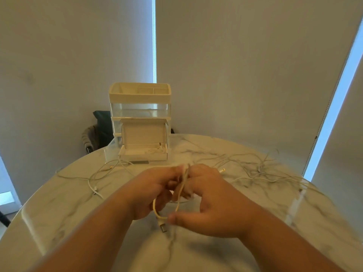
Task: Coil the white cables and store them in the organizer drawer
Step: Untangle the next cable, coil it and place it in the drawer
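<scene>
Both hands meet above the middle of the marble table (59, 213). My left hand (155, 191) and my right hand (206, 201) pinch the same white cable (181, 185), which loops down between them; its USB plug (164, 228) hangs under my right thumb. Behind them stands the white and clear organizer (139, 107), with its bottom drawer (143, 154) pulled open and some white cable lying inside. Loose white cables (261, 167) sprawl over the table's right side, and other white cables (94, 177) lie on the left.
A dark chair (98, 132) stands behind the table at the left. A clear plastic piece (294, 205) lies near the table's right edge. Grey blinds cover the windows behind.
</scene>
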Action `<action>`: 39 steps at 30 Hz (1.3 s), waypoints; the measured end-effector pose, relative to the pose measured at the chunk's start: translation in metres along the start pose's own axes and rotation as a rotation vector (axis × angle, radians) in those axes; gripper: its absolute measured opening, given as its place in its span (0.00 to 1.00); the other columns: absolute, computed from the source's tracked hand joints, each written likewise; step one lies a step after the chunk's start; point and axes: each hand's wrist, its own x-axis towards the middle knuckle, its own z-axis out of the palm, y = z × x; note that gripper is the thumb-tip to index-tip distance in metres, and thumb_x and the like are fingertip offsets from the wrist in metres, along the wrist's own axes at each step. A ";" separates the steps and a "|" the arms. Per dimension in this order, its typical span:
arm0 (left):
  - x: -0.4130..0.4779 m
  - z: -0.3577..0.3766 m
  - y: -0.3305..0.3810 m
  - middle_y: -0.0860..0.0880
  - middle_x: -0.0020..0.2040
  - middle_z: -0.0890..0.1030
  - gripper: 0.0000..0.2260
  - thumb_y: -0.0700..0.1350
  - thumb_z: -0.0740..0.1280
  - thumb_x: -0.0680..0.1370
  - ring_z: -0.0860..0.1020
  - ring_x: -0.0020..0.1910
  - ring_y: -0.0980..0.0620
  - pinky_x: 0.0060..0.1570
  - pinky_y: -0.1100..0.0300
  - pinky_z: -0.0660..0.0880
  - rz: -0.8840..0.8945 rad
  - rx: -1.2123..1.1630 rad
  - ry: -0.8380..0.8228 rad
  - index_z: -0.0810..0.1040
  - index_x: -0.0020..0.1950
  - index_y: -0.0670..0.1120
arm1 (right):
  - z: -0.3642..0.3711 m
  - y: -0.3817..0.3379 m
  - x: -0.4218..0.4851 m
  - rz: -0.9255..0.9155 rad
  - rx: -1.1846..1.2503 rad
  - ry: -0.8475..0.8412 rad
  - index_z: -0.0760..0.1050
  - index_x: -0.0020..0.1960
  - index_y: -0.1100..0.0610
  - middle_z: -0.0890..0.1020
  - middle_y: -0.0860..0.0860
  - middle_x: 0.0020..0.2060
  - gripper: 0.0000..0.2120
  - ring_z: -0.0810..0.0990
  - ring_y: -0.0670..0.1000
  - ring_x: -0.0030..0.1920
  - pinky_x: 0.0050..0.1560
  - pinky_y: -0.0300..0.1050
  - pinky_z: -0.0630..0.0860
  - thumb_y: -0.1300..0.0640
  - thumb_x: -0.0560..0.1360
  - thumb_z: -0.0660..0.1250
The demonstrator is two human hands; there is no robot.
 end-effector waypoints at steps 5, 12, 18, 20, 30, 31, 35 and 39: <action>0.001 -0.004 0.001 0.42 0.42 0.84 0.11 0.46 0.63 0.81 0.62 0.26 0.53 0.27 0.60 0.58 0.014 0.145 0.128 0.83 0.50 0.42 | -0.013 0.003 -0.007 0.108 0.441 -0.014 0.76 0.57 0.50 0.83 0.50 0.52 0.22 0.80 0.49 0.55 0.57 0.49 0.74 0.42 0.66 0.72; 0.002 -0.002 0.003 0.51 0.31 0.75 0.12 0.50 0.61 0.82 0.64 0.25 0.57 0.27 0.66 0.63 0.137 0.367 0.095 0.83 0.46 0.52 | -0.010 0.056 0.006 1.087 1.014 0.874 0.71 0.47 0.54 0.69 0.50 0.32 0.11 0.68 0.51 0.31 0.31 0.46 0.62 0.47 0.77 0.66; -0.004 0.002 0.005 0.51 0.31 0.72 0.12 0.50 0.61 0.83 0.65 0.27 0.56 0.28 0.67 0.65 0.116 0.434 -0.088 0.83 0.48 0.49 | -0.003 0.044 0.002 0.878 0.452 1.053 0.68 0.46 0.51 0.73 0.51 0.39 0.11 0.71 0.52 0.37 0.38 0.47 0.69 0.67 0.72 0.62; -0.004 0.006 0.003 0.52 0.30 0.72 0.12 0.49 0.61 0.83 0.65 0.26 0.57 0.27 0.66 0.64 0.077 0.442 -0.143 0.82 0.49 0.47 | -0.015 0.044 -0.002 0.702 0.265 1.117 0.68 0.49 0.53 0.73 0.49 0.42 0.15 0.72 0.46 0.39 0.40 0.42 0.70 0.70 0.69 0.57; 0.001 0.013 -0.008 0.55 0.30 0.76 0.11 0.52 0.61 0.82 0.69 0.29 0.57 0.36 0.59 0.67 0.024 0.514 -0.118 0.82 0.47 0.51 | -0.027 0.069 0.072 0.236 -0.155 0.348 0.63 0.35 0.57 0.66 0.52 0.29 0.09 0.64 0.51 0.32 0.31 0.50 0.60 0.69 0.59 0.52; 0.002 0.013 -0.009 0.55 0.31 0.76 0.11 0.52 0.61 0.82 0.69 0.29 0.57 0.36 0.60 0.67 0.034 0.513 -0.091 0.82 0.47 0.51 | -0.025 0.077 0.084 0.238 -0.185 0.244 0.62 0.33 0.57 0.65 0.52 0.28 0.10 0.63 0.51 0.32 0.32 0.50 0.60 0.70 0.59 0.53; 0.007 0.011 -0.012 0.52 0.34 0.79 0.12 0.51 0.61 0.82 0.71 0.28 0.60 0.34 0.63 0.69 0.053 0.508 0.003 0.82 0.50 0.48 | 0.000 0.102 0.119 0.272 -0.323 -0.184 0.60 0.32 0.53 0.66 0.50 0.30 0.17 0.65 0.52 0.34 0.35 0.47 0.61 0.74 0.62 0.55; 0.012 0.008 -0.014 0.47 0.43 0.85 0.10 0.48 0.63 0.81 0.69 0.22 0.63 0.29 0.65 0.67 -0.008 0.540 0.065 0.83 0.51 0.46 | 0.029 0.111 0.119 0.369 -0.218 -0.321 0.65 0.35 0.53 0.79 0.54 0.40 0.13 0.72 0.53 0.41 0.39 0.44 0.67 0.72 0.67 0.55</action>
